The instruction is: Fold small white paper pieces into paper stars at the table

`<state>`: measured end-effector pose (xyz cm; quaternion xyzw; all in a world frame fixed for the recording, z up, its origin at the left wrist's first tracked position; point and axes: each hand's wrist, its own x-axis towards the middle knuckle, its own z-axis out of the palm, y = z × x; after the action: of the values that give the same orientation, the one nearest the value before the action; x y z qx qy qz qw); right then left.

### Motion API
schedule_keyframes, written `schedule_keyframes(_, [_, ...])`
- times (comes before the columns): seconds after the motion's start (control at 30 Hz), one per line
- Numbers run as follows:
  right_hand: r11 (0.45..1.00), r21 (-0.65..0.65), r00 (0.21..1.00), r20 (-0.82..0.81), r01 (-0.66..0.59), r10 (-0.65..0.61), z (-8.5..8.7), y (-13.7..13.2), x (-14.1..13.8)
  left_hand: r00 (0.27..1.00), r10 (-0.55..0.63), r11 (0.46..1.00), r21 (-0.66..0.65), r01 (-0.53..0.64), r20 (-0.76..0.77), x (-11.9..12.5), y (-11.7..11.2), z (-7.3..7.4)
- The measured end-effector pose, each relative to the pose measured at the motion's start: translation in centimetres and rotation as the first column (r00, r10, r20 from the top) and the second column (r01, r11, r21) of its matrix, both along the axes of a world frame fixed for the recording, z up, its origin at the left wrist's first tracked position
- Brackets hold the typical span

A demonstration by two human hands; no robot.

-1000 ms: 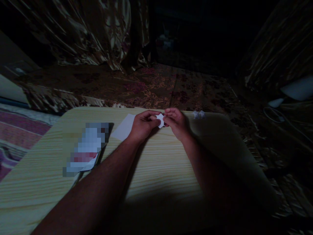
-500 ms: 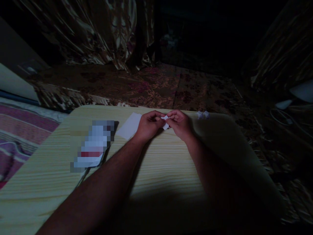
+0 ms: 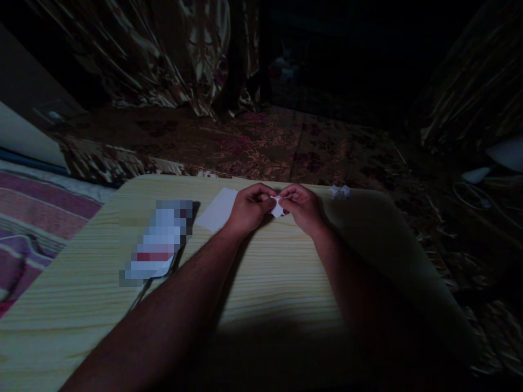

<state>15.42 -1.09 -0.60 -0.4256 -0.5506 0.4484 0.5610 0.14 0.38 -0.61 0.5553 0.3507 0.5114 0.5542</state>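
A small folded white paper piece [image 3: 277, 208], with pointed corners, is pinched between both hands over the far part of the table. My left hand [image 3: 251, 206] grips its left side with thumb and fingers. On the other side my right hand [image 3: 301, 206] pinches it in the same way, and the fingers partly cover it. Flat white paper [image 3: 217, 210] lies beside my left hand. Two small folded paper stars [image 3: 340, 191] rest near the far edge, to the right of my right hand.
The pale wood-grain table [image 3: 278, 277] has rounded corners. On its left lies a phone [image 3: 163, 239], its screen blurred out, with a cable. Striped bedding [image 3: 35, 207] is at the left. Patterned cloth [image 3: 253, 141] and curtains lie beyond; a white cable [image 3: 469, 193] is at the right.
The paper piece has turned slightly between my fingertips, and the fingers have shifted a little. Both hands stay in nearly the same place.
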Motion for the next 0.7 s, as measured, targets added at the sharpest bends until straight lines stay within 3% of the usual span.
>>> schedule_keyframes(0.3, [1.0,-0.025,1.0,-0.012,0.003,-0.003,0.06,0.05,0.17,0.999,-0.024,1.0,0.0,0.024,-0.022,-0.12,-0.1,0.24])
schedule_keyframes(0.7, [1.0,0.012,1.0,0.013,-0.012,0.012,0.17,-0.01,0.25,1.0,0.026,0.999,-0.042,-0.025,0.017,-0.03,-0.04,0.39])
